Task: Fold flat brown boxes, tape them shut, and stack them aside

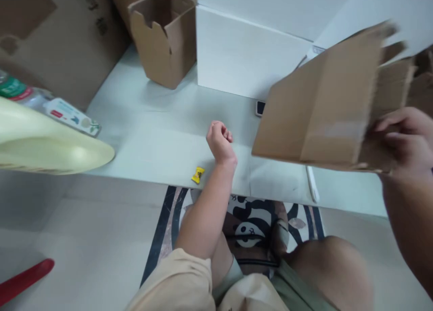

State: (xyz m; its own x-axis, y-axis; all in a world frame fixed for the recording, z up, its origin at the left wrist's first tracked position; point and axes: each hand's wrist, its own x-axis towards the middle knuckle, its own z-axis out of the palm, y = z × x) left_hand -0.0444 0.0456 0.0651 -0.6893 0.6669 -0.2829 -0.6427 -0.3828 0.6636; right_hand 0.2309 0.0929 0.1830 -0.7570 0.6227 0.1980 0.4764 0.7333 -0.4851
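My right hand [404, 139] grips the right end of a flattened brown cardboard box [324, 108] and holds it in the air over the right part of the pale table [158, 135]. The box is blurred by motion. My left hand [220, 140] rests as a closed fist on the table near its front edge, holding nothing that I can see. A small yellow wrapped sweet [198, 175] lies on the table just left of my left wrist.
An open folded cardboard box [165, 36] stands at the back. A large carton [64, 40] fills the far left. White panels [246, 54] stand behind. A cream plastic object [43, 144], a wipes pack [67, 115] and a small dark object [260, 108] are nearby. A red object [23, 279] lies on the floor.
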